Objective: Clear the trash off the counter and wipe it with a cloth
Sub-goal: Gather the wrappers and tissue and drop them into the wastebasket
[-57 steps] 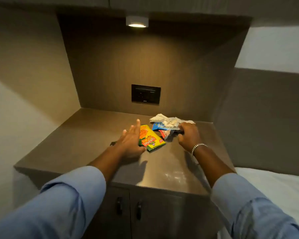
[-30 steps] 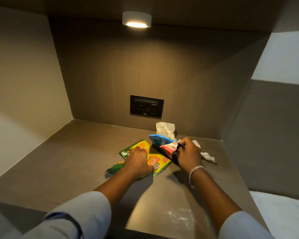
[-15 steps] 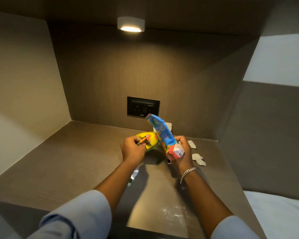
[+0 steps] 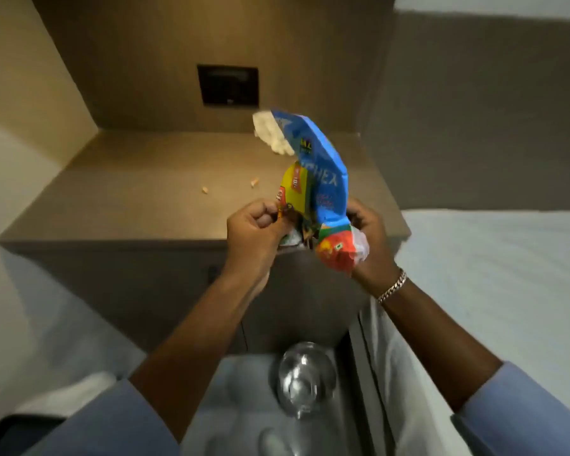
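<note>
Both hands are raised in front of the worktop [image 4: 139,192], above its front right edge, and both are closed on trash. The left hand [image 4: 254,232] has its fingers [image 4: 264,212] curled tight around the lower end of a yellow wrapper [image 4: 297,189], which stands up out of the fist. The right hand [image 4: 369,238] grips the bottom of a blue packet [image 4: 323,166] with an orange-red base; its fingers wrap behind the packet and are mostly hidden by it. The packet rises tall and bends toward the back wall, touching the yellow wrapper along its left side. Whether anything is inside either wrapper cannot be told.

On the worktop, a crumpled white tissue [image 4: 270,133] lies near the back right corner, partly hidden behind the top of the blue packet. Two small pale crumbs [image 4: 254,183] lie apart from each other near the middle. A dark socket plate [image 4: 227,84] sits in the back wall.

Below the hands, in front of the worktop, stands a grey bin [image 4: 244,390] with a clear, shiny, blurred object [image 4: 305,380] inside it. A silver bracelet [image 4: 392,287] circles the right wrist. A bed [image 4: 491,274] lies to the right.
</note>
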